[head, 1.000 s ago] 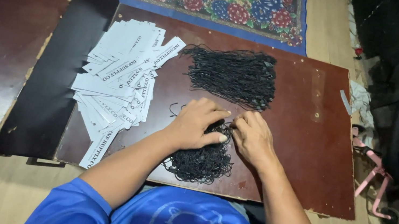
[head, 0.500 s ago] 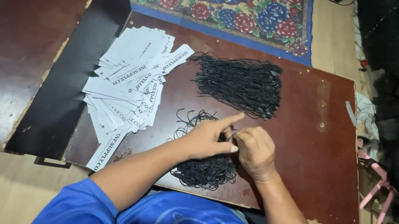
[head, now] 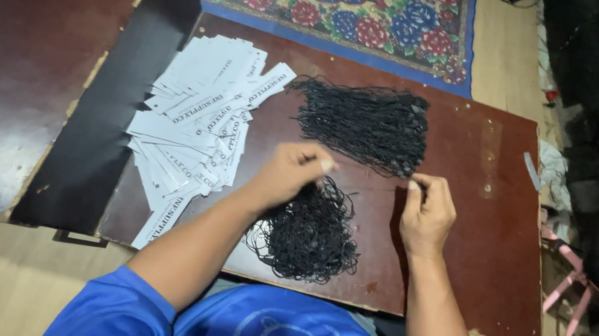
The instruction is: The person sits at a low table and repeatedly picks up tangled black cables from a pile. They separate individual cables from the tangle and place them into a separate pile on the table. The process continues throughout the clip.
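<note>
Since a moment ago both hands have drawn apart, left hand [head: 290, 175] and right hand [head: 427, 211] each pinched shut on one black string from the loose tangle [head: 308, 235] at six o'clock on the tabletop [head: 466, 247], apparently separating it, needing gentle pulling.

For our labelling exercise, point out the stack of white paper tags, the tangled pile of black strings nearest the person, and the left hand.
Stack of white paper tags [head: 198, 113], head view, middle of the stack.
Tangled pile of black strings [head: 312, 236], head view, centre of the tangle.
Left hand [head: 290, 175], head view, back of the hand.
</note>
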